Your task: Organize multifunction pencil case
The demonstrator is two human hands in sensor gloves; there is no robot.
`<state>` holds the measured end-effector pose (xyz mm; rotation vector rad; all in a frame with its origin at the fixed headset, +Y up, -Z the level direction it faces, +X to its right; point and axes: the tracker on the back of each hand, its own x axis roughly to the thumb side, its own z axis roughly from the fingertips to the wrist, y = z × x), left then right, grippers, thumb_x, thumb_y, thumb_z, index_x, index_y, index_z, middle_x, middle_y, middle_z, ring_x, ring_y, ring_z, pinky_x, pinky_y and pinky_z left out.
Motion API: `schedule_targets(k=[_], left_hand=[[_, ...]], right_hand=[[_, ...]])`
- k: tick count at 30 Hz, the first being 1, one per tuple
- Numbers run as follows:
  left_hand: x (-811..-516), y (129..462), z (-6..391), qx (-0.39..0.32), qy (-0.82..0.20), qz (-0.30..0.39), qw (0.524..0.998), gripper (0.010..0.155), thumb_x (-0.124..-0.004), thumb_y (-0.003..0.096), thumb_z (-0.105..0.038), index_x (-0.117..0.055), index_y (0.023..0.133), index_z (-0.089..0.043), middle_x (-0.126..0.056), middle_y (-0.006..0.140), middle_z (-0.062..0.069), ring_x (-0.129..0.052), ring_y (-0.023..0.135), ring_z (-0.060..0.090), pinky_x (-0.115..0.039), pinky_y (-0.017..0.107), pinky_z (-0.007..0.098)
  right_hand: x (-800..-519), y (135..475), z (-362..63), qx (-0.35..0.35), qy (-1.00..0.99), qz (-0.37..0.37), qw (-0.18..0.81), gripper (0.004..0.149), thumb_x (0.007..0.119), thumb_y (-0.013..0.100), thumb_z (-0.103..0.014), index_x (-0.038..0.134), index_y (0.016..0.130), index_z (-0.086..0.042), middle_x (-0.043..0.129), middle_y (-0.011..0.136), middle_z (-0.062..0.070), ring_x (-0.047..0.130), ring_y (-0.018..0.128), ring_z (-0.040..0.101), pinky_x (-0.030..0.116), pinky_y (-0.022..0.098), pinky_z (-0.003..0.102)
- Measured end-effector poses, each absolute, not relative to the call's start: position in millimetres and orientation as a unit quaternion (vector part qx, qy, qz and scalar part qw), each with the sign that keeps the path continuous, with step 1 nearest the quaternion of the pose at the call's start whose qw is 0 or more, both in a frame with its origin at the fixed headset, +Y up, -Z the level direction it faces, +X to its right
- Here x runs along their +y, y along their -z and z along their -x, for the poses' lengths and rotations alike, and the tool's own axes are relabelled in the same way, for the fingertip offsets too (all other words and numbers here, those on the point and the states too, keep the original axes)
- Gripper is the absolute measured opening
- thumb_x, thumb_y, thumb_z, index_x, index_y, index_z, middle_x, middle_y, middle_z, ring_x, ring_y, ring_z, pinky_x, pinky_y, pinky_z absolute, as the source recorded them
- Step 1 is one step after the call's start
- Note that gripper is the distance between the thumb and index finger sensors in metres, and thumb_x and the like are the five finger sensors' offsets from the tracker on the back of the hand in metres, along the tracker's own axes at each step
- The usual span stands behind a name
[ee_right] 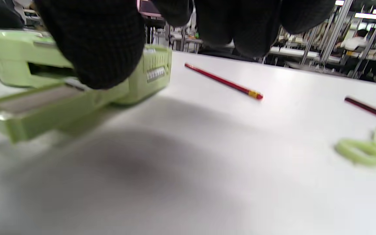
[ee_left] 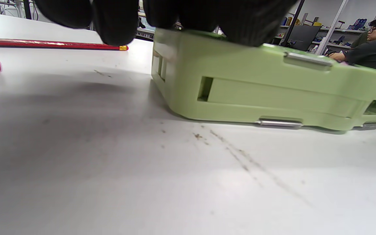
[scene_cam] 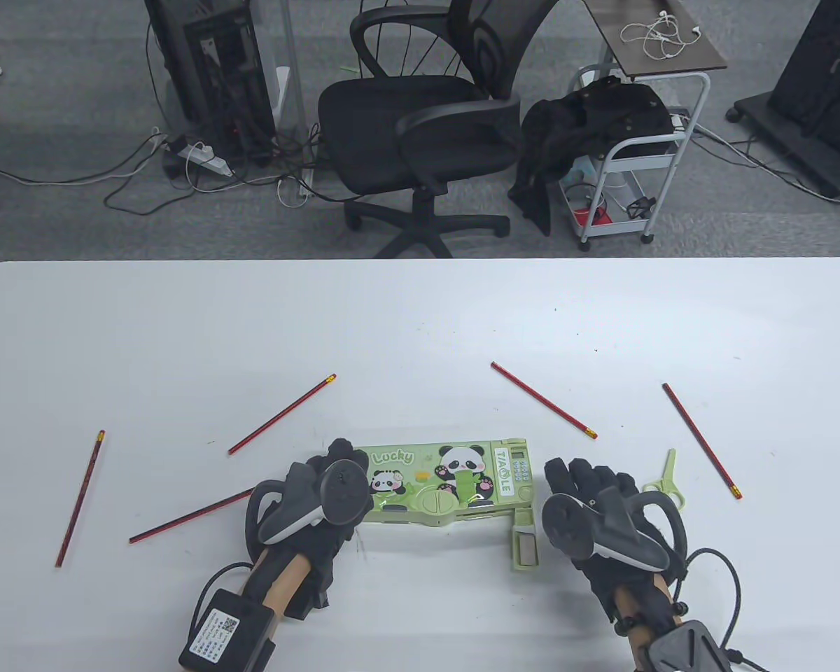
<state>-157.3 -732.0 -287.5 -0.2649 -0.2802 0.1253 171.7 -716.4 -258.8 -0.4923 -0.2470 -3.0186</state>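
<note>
Case (scene_cam: pixel 455 483), green, lid down, at table's (scene_cam: pixel 420 315) near edge: steadied by left hand (scene_cam: pixel 322 500) gripping its left end (drawer (scene_cam: pixel 523 539) slid out), right hand (scene_cam: pixel 591 511) alongside, grip indiscernible; pencils (scene_cam: pixel 542 400) scattered, uncollected.

Chair: black mesh-backed office chair (scene_cam: pixel 427 119) on the grey floor beyond the bench
Cart: white metal trolley (scene_cam: pixel 633 150) right of it, black garment (scene_cam: pixel 588 126) draped over
Strip: white power strip (scene_cam: pixel 199 155) left, cables around
</note>
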Motion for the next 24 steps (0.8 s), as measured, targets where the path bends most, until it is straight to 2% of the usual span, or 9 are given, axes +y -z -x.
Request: schedule_targets(k=[3, 6, 14, 24], left_hand=[[-732, 288, 157, -0.139, -0.062, 0.132, 0.980, 0.065, -0.069, 0.0550, -0.037, -0.050, 0.113, -0.015, -0.044, 0.124, 0.020, -0.064, 0.106, 0.054, -0.056, 0.070, 0.073], [-732, 288, 157, -0.139, -0.062, 0.132, 0.980, 0.065, -0.069, 0.0551, -0.038, -0.050, 0.113, -0.015, -0.044, 0.124, 0.020, -0.064, 0.106, 0.054, -0.056, 0.070, 0.073], [-732, 288, 157, -0.140, -0.064, 0.133, 0.979, 0.065, -0.070, 0.0549, -0.037, -0.050, 0.113, -0.015, -0.044, 0.124, 0.020, -0.064, 0.107, 0.053, -0.057, 0.070, 0.073], [-733, 288, 157, -0.142, -0.067, 0.135, 0.978, 0.065, -0.069, 0.0550, -0.037, -0.049, 0.113, -0.015, -0.043, 0.124, 0.020, -0.065, 0.107, 0.052, -0.057, 0.070, 0.073]], right_hand=[[-728, 264, -169, -0.109, 0.980, 0.163, 0.033, 0.103, 0.084, 0.044, -0.047, 0.026, 0.113, 0.001, 0.037, 0.111, 0.039, 0.059, 0.097, 0.061, 0.054, 0.070, 0.071], [-731, 268, -163, -0.109, 0.980, 0.163, 0.033, 0.109, 0.084, 0.043, -0.049, 0.020, 0.112, 0.005, 0.033, 0.110, 0.041, 0.056, 0.098, 0.062, 0.052, 0.070, 0.071], [-736, 277, -144, -0.115, 0.983, 0.143, -0.006, 0.116, 0.085, 0.041, -0.051, 0.017, 0.110, 0.013, 0.031, 0.107, 0.047, 0.054, 0.097, 0.066, 0.052, 0.069, 0.072], [-738, 292, -124, -0.140, 0.984, 0.112, 0.012, 0.118, 0.084, 0.039, -0.055, 0.020, 0.110, 0.014, 0.035, 0.104, 0.051, 0.062, 0.094, 0.067, 0.059, 0.068, 0.071]])
